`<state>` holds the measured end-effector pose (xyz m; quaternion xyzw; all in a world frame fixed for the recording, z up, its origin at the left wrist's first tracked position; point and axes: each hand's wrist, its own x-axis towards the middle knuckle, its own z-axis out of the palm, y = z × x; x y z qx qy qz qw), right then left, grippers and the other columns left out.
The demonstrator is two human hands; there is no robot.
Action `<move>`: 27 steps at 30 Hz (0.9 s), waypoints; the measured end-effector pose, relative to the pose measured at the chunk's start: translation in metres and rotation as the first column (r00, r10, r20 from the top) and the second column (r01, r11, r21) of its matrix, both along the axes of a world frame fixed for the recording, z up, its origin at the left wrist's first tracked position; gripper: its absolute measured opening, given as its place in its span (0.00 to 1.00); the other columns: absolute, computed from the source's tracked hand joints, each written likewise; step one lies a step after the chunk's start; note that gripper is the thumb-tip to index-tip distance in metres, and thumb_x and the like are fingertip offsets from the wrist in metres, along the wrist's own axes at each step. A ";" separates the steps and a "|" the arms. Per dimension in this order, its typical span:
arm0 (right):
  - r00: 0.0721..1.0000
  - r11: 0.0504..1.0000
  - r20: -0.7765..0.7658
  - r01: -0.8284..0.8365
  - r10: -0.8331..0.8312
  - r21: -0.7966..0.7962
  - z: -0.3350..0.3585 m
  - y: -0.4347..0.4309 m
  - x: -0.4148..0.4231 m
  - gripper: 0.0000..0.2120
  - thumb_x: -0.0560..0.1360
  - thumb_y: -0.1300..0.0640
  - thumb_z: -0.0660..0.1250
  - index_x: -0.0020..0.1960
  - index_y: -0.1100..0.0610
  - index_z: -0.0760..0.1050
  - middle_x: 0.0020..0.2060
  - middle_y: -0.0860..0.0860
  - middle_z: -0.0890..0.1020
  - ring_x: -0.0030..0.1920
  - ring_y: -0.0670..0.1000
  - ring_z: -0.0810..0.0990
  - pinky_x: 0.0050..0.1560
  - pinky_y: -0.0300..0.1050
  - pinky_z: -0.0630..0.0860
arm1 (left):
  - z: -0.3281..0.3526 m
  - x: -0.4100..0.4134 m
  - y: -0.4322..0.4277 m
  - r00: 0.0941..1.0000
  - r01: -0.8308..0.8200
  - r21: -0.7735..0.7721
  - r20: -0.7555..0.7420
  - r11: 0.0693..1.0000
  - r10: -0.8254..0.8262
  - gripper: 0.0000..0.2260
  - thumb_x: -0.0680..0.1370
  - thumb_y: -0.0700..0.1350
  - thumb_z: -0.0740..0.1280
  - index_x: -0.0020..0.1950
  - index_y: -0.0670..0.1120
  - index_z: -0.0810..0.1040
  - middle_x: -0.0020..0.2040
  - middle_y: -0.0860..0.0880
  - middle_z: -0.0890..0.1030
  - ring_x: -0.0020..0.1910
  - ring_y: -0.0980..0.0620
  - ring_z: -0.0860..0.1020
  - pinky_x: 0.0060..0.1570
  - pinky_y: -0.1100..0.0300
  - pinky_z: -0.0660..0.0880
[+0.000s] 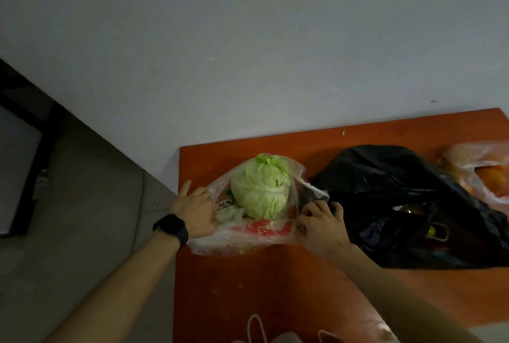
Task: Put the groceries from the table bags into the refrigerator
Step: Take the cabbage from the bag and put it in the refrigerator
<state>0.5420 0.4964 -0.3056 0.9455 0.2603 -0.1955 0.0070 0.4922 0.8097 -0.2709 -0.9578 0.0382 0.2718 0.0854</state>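
Note:
A pale green cabbage (261,187) stands in an opened clear plastic bag with red print (259,232) at the left end of the orange table (275,287). My left hand (197,209), with a black watch on the wrist and a ring, grips the bag's left edge and holds it down. My right hand (321,222) pinches the bag's right edge beside the cabbage. Neither hand touches the cabbage itself.
A large black plastic bag (407,205) with items inside lies right of the cabbage bag. A clear bag with orange contents (484,174) sits at the far right. White bag handles (259,326) show at the table's near edge. A white wall runs behind, grey floor at left.

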 end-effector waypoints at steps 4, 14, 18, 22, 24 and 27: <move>0.985 0.997 -0.162 0.044 -0.055 -0.069 -0.009 0.010 0.006 0.22 0.79 0.37 0.57 0.66 0.47 0.72 0.66 0.48 0.72 0.72 0.54 0.65 0.71 0.67 0.50 | 0.002 0.014 -0.012 0.982 -0.120 0.043 -0.144 0.992 0.125 0.27 0.76 0.56 0.61 0.75 0.53 0.64 0.74 0.49 0.67 0.72 0.47 0.65 0.74 0.35 0.43; 0.978 0.885 -0.038 0.200 -0.203 0.421 0.078 0.032 0.038 0.20 0.81 0.43 0.56 0.71 0.47 0.69 0.60 0.50 0.80 0.54 0.59 0.81 0.43 0.49 0.75 | 0.008 0.068 -0.053 0.870 -0.269 -0.382 0.298 0.884 0.394 0.17 0.83 0.52 0.55 0.69 0.48 0.68 0.58 0.46 0.77 0.48 0.45 0.76 0.36 0.55 0.68; 0.915 0.838 -0.355 0.341 -0.192 0.425 0.045 0.049 0.082 0.31 0.83 0.41 0.51 0.81 0.49 0.46 0.79 0.52 0.58 0.75 0.59 0.65 0.70 0.53 0.66 | -0.012 0.089 -0.049 0.799 -0.473 -0.620 -0.002 0.626 0.602 0.21 0.83 0.56 0.51 0.74 0.53 0.66 0.70 0.48 0.72 0.66 0.45 0.72 0.59 0.48 0.74; 0.877 0.826 -0.412 0.413 -0.248 0.383 0.018 0.056 0.116 0.28 0.85 0.43 0.47 0.81 0.53 0.49 0.80 0.51 0.54 0.79 0.52 0.53 0.76 0.45 0.50 | -0.022 0.107 -0.031 0.745 -0.541 -0.673 -0.106 0.504 0.658 0.22 0.85 0.57 0.51 0.76 0.51 0.65 0.74 0.46 0.70 0.71 0.45 0.69 0.68 0.53 0.66; 0.827 0.813 -0.494 0.469 -0.268 0.344 0.002 0.058 0.131 0.28 0.85 0.42 0.44 0.81 0.54 0.52 0.80 0.49 0.53 0.80 0.48 0.50 0.75 0.41 0.46 | -0.027 0.118 -0.023 0.742 -0.581 -0.670 -0.205 0.461 0.638 0.24 0.85 0.58 0.49 0.79 0.51 0.62 0.78 0.49 0.64 0.76 0.48 0.63 0.72 0.56 0.59; 0.752 0.729 -0.573 0.585 -0.324 0.355 -0.024 0.058 0.140 0.34 0.82 0.35 0.41 0.78 0.53 0.63 0.78 0.51 0.64 0.78 0.51 0.58 0.78 0.46 0.51 | -0.040 0.130 -0.018 0.657 -0.675 -0.657 -0.326 0.336 0.680 0.27 0.83 0.63 0.47 0.78 0.53 0.62 0.79 0.50 0.61 0.77 0.48 0.60 0.74 0.53 0.56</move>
